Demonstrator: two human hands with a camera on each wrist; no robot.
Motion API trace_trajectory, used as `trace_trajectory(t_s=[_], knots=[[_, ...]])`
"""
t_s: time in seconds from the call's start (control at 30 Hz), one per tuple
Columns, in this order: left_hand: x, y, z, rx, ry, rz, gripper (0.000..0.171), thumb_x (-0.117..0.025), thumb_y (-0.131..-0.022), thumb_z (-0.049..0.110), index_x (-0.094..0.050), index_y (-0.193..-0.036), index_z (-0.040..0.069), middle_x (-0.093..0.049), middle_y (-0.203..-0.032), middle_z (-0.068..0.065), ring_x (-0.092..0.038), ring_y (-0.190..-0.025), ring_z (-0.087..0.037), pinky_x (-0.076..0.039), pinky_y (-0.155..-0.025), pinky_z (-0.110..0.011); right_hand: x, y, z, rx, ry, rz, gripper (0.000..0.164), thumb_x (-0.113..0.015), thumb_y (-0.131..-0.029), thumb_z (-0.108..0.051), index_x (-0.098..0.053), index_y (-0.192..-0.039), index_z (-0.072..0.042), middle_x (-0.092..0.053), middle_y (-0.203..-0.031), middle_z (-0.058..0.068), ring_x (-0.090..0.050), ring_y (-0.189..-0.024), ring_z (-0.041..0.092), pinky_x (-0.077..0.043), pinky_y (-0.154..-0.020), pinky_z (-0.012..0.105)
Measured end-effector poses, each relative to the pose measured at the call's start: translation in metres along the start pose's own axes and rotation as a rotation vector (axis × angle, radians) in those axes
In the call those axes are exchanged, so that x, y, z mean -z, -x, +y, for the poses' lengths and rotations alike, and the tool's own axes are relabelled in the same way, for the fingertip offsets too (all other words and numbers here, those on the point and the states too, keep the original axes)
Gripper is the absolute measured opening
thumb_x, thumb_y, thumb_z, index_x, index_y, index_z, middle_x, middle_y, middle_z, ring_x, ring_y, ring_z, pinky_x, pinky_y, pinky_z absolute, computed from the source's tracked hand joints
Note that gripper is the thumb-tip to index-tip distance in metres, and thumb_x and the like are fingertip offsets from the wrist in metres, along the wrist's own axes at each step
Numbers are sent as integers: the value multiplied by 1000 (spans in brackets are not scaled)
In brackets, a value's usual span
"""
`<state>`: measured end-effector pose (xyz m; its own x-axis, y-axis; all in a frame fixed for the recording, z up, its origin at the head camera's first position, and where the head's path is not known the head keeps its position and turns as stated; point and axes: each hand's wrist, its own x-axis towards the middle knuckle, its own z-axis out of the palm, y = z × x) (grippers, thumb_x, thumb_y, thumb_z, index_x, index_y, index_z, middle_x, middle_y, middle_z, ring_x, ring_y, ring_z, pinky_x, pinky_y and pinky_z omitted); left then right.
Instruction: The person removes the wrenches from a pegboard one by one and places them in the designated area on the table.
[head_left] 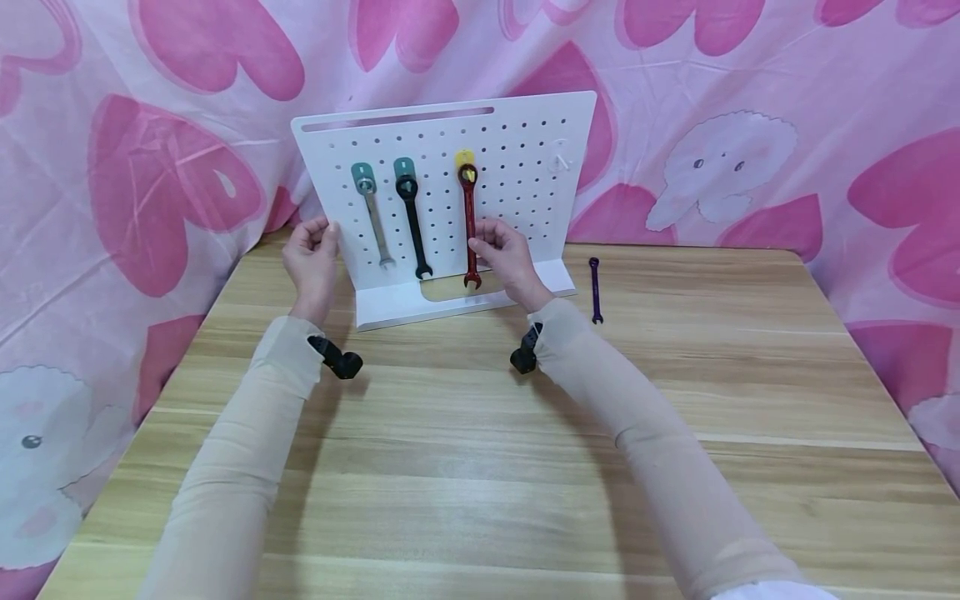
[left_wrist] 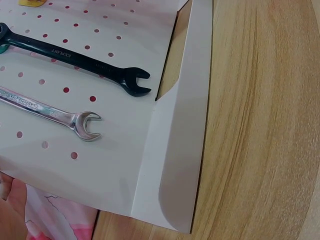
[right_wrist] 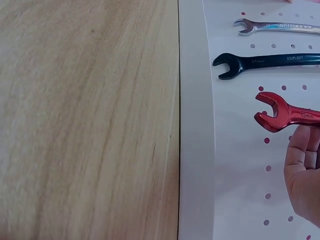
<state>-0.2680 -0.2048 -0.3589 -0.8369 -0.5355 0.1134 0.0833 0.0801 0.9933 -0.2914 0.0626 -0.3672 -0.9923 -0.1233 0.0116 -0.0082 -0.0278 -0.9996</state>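
A white pegboard stand point(head_left: 517, 242) stands upright toward the back of the table, and my left hand point(head_left: 311, 262) pinches its left edge. My right hand point(head_left: 510, 257) holds the shaft of a red combination wrench point(head_left: 470, 221), whose upper ring sits on a peg with a yellow tag point(head_left: 465, 157). In the right wrist view the open end of this red wrench point(right_wrist: 280, 112) points away from the fingers point(right_wrist: 299, 145). Left of it hang a black wrench point(head_left: 412, 221) and a silver wrench point(head_left: 375, 221), each under a green tag.
A small purple wrench point(head_left: 596, 290) lies on the wooden table point(head_left: 450, 467), right of the stand. A clear hook point(head_left: 559, 158) is fixed at the board's upper right. Pink patterned cloth point(head_left: 712, 83) hangs behind and at both sides.
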Motion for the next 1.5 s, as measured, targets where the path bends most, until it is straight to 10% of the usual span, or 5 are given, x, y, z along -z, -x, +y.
trace_trajectory(t_s=[0.57, 0.9, 1.5], knots=[[0, -2, -3, -26, 13, 1, 19, -63, -91, 20, -64, -107, 10, -58, -90, 5, -51, -82, -5, -45, -73, -17, 1, 5, -4, -10, -53, -3, 17, -60, -90, -4, -61, -108, -6, -58, -89, 0, -54, -80, 11, -44, -93, 53], [-1, -2, -4, -36, 11, 15, 16, -63, -90, 19, -65, -104, 10, -57, -86, 7, -50, -80, -4, -44, -71, -17, 4, 6, -6, -34, -67, -18, 17, -61, -90, -6, -61, -108, -7, -58, -91, 0, -54, -83, 12, -51, -68, 22], [-1, -1, -2, -27, 12, 15, 17, -63, -91, 19, -65, -104, 10, -57, -87, 6, -51, -80, -5, -45, -72, -18, 4, 9, -8, -36, -79, -17, 19, -62, -90, -5, -62, -109, -6, -59, -90, 0, -55, -80, 12, -51, -67, 24]])
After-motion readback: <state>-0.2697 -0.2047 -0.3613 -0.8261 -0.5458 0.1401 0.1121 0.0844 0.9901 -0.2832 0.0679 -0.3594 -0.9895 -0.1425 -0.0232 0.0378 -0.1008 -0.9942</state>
